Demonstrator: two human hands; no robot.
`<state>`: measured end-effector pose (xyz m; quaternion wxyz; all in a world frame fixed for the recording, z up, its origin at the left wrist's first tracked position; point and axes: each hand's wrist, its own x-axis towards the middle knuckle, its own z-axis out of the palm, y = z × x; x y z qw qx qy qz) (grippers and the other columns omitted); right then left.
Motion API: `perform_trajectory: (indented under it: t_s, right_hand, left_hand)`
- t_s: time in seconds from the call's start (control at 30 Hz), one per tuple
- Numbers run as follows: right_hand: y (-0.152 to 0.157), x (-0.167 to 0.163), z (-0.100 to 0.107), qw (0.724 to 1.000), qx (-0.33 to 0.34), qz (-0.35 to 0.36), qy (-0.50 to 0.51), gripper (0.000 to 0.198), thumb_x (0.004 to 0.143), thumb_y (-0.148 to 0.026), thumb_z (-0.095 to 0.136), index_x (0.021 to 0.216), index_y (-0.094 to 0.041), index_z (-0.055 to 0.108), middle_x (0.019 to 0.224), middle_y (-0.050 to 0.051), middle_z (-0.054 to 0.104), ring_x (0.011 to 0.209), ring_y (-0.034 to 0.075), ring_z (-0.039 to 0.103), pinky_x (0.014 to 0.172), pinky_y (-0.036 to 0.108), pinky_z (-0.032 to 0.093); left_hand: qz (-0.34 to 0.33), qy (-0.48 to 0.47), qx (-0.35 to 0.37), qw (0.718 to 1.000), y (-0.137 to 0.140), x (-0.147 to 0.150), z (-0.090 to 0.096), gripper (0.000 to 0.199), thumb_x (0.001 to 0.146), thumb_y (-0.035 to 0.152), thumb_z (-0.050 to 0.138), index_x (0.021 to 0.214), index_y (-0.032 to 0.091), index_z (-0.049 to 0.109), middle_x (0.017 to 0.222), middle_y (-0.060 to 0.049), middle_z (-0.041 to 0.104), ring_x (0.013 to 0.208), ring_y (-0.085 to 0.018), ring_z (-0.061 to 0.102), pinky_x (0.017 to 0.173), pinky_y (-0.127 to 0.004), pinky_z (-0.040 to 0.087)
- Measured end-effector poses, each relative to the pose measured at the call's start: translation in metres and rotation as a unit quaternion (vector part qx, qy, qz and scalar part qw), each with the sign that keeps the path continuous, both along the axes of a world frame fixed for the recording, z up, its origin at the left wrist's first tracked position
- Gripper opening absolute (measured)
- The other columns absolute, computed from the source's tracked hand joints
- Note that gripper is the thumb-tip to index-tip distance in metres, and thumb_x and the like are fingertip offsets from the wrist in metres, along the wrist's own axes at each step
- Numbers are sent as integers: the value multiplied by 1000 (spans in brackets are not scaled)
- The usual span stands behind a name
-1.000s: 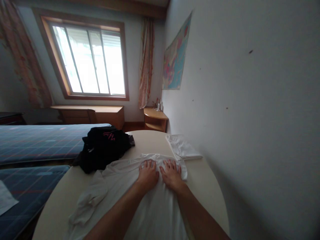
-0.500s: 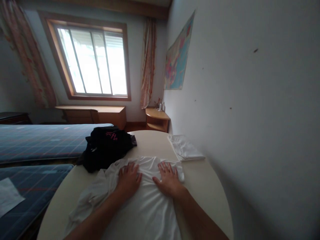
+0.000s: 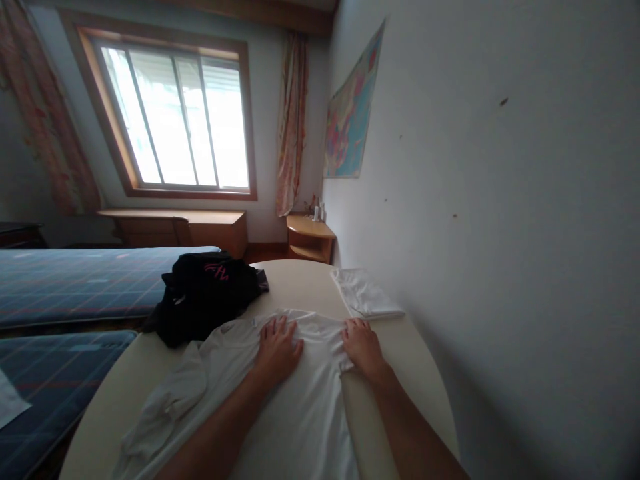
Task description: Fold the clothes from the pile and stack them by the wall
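Note:
A white T-shirt lies spread over the round table, with light wrinkles near its upper edge. My left hand rests palm down on the upper part of the shirt, fingers apart. At the shirt's right shoulder and sleeve is my right hand, its fingers bent and close together on the cloth; the fingertips are partly hidden. The left sleeve side lies in loose folds beside my left forearm.
A black garment with pink lettering lies heaped at the table's left edge. Folded white cloth sits at the back right of the cream table. Two plaid mattresses stand left; a wall runs along the right.
My right hand has moved right to the shirt's sleeve, its fingers drawing from spread to close together. My left hand has shifted slightly right across the cloth. The view has shifted slightly.

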<state>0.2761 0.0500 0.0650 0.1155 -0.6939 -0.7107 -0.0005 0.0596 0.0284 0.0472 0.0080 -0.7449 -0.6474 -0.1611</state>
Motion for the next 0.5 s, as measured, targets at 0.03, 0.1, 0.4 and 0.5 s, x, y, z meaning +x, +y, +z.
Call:
perform_trajectory:
  t_s: [0.03,0.1,0.4,0.5]
  right_hand:
    - [1,3,0,1000,-4,1,-2,33,97,-26,44,119,-16,65,124,14,63,116,25,54,94,33,42]
    - [1,8,0,1000,-8,-1,-7,32,96,-27,45,118,-16,66,124,14,63,115,26,55,92,33,42]
    - [-1,33,5,995,-9,-96,-17,24,92,-29,53,105,-15,67,113,16,67,110,30,59,83,36,46]
    - [3,34,1,996,-9,-91,15,21,93,-28,51,102,-16,66,108,14,68,104,27,63,81,32,46]
  left_hand:
    - [-4,-4,4,1000,2,-1,-3,50,93,43,48,139,23,54,150,-12,46,140,-36,35,115,-53,25]
    - [-18,-8,14,1000,4,-5,-6,48,94,44,48,137,25,56,150,-9,47,141,-34,34,116,-52,24]
    - [-17,9,35,999,5,-25,-7,44,96,39,46,136,23,57,148,-9,50,139,-32,38,115,-49,28]
    - [-1,3,41,999,6,-27,-6,44,96,39,47,136,22,56,148,-10,50,137,-34,40,114,-51,29]
